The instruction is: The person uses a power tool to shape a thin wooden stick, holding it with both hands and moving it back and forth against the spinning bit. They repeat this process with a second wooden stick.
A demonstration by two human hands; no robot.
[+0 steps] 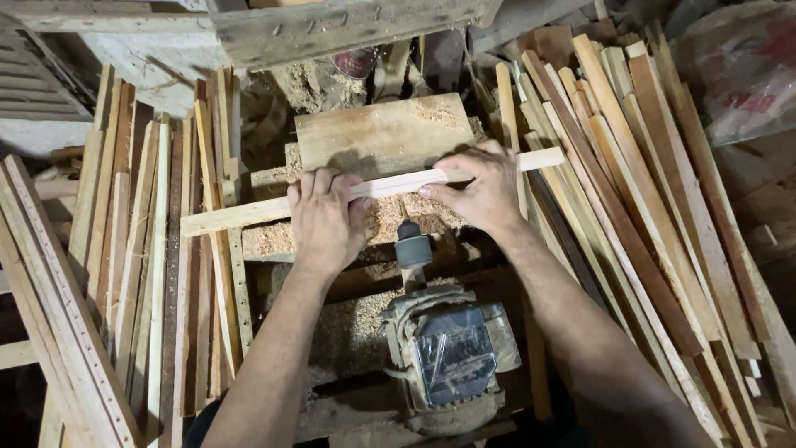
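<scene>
A long pale wooden strip (240,214) lies crosswise over a sawdust-covered machine table (274,241). My left hand (325,217) presses down on the strip's middle with fingers flat over it. My right hand (482,184) grips the strip further right, thumb on the near edge. The strip's right end (543,158) sticks out over a stack of slats. A wooden block (381,133) sits just behind the strip. Below my hands a shaft (412,249) runs from a dusty electric motor (448,357).
Stacks of long wooden slats (647,207) fill the right side. More slats (133,249) stand at the left, with notched boards (58,315) at the far left. A heavy timber beam (348,29) crosses the top. Sawdust covers the machine.
</scene>
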